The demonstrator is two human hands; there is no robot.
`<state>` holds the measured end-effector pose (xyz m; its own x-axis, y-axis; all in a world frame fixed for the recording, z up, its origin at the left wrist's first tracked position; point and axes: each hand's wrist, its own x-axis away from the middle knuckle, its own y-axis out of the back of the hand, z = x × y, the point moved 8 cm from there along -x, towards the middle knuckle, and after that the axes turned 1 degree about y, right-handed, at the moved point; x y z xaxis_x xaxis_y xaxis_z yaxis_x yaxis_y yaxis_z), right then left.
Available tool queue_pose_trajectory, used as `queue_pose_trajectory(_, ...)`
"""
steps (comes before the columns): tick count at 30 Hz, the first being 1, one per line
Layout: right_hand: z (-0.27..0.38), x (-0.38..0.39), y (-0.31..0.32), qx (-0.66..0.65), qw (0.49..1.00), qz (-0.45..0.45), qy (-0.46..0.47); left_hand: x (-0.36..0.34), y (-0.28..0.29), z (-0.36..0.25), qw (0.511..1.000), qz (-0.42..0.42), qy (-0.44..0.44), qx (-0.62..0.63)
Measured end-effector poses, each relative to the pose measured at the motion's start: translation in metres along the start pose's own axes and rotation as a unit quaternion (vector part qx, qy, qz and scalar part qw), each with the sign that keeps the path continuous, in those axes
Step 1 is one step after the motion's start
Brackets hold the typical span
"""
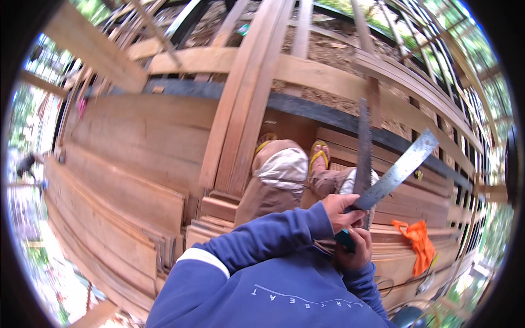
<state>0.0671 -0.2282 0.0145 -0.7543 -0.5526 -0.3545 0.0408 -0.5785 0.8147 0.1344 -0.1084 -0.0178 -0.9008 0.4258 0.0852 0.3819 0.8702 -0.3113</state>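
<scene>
My left hand (339, 210) is closed on a flat metal ruler (402, 164), which angles up to the right. Just below it, my right hand (356, 250) grips the teal handle of a handsaw (362, 153), whose dark toothed blade points upward beside the ruler. Both tools are held in front of my body, over my legs and sandalled feet (320, 153). The lower part of the saw blade is partly hidden by the ruler and my left hand.
Stacked wooden boards (104, 218) surround me. Long planks (240, 93) lean across horizontal timber framing (186, 60) ahead. An orange cloth (415, 246) lies on boards at my right. A person (27, 164) is at the far left edge.
</scene>
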Motion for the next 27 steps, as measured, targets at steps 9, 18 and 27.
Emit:
queue_pose_trajectory(9, -0.011, -0.006, -0.005, 0.075, 0.994, 0.059, -0.06, 0.118, 0.188, -0.029, 0.863, -0.383, -0.178, 0.276)
queue_pose_trajectory(18, -0.013, -0.019, -0.018, 0.11, 0.988, 0.084, -0.071, 0.246, 0.364, 0.093, 0.71, -0.604, -0.031, -0.361)
queue_pose_trajectory(27, -0.011, -0.019, -0.023, 0.118, 0.985, 0.09, -0.092, 0.214, 0.368, 0.232, 0.65, -0.421, 0.08, -0.628)
